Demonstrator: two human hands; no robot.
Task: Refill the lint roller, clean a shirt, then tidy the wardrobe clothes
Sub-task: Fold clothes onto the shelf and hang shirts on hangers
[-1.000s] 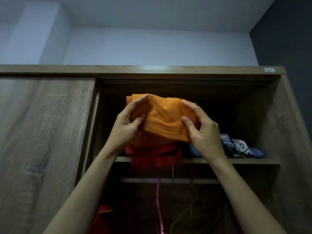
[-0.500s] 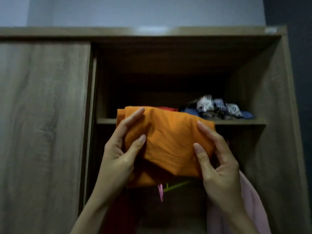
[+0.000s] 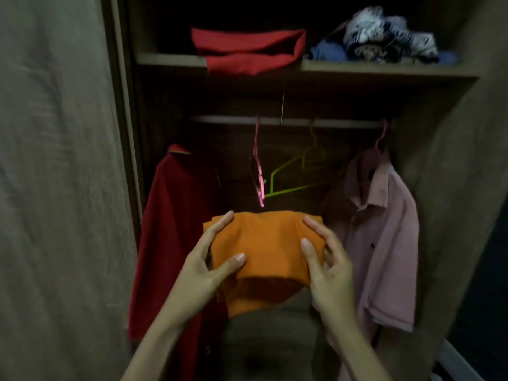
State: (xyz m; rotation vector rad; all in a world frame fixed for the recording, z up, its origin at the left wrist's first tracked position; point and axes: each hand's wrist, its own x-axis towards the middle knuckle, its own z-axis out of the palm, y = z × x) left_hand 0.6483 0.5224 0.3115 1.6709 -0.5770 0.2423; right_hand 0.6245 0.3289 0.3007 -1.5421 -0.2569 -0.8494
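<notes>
Your left grip (image 3: 204, 268) and right grip (image 3: 330, 270) are both clamped on the folded orange shirt (image 3: 269, 243), thumbs on top and fingers curled over its sides. You hold it below the rail (image 3: 330, 122), between the hanging red shirt (image 3: 170, 229) and pink shirt (image 3: 384, 243). A folded red garment (image 3: 247, 50) overhangs the shelf's (image 3: 371, 70) front edge.

A gap on the rail (image 3: 283, 122) between red shirt (image 3: 176, 229) and pink shirt (image 3: 384, 237) holds two bare hangers (image 3: 291, 171); its depth looks dim, unclear.
</notes>
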